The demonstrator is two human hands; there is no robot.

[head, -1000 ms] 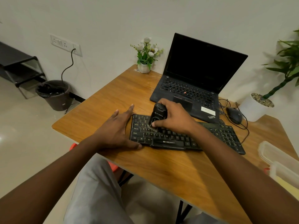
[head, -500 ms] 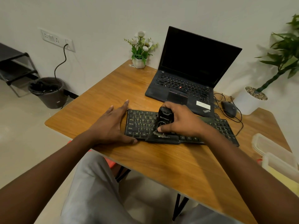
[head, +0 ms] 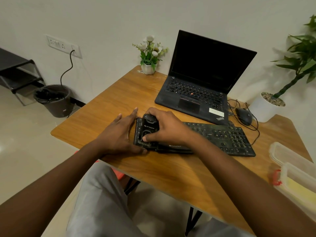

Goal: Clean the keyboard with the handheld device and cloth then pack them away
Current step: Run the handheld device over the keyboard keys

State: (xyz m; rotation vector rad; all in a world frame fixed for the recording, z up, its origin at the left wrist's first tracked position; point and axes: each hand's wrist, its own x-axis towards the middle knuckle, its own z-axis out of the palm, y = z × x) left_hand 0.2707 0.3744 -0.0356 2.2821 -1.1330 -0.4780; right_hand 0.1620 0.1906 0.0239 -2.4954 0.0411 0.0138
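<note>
Device-cleaning step, I'd say: right hand grips the small black handheld device on the left end of the flat black plastic keyboard. Left hand lies flat, fingers straight, bracing its edge (cloth's nowhere obvious). Next move: sweep rightward across the uncovered keys.

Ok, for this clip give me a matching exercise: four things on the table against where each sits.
Things: 1 handheld device; 2 mouse; 3 flower pot; 4 laptop.
Places: A far corner of the table; B on the left end of the keyboard, in the right hand; C behind the keyboard, lid open; D right of the laptop.
Pairs: 1-B; 2-D; 3-A; 4-C.
</note>
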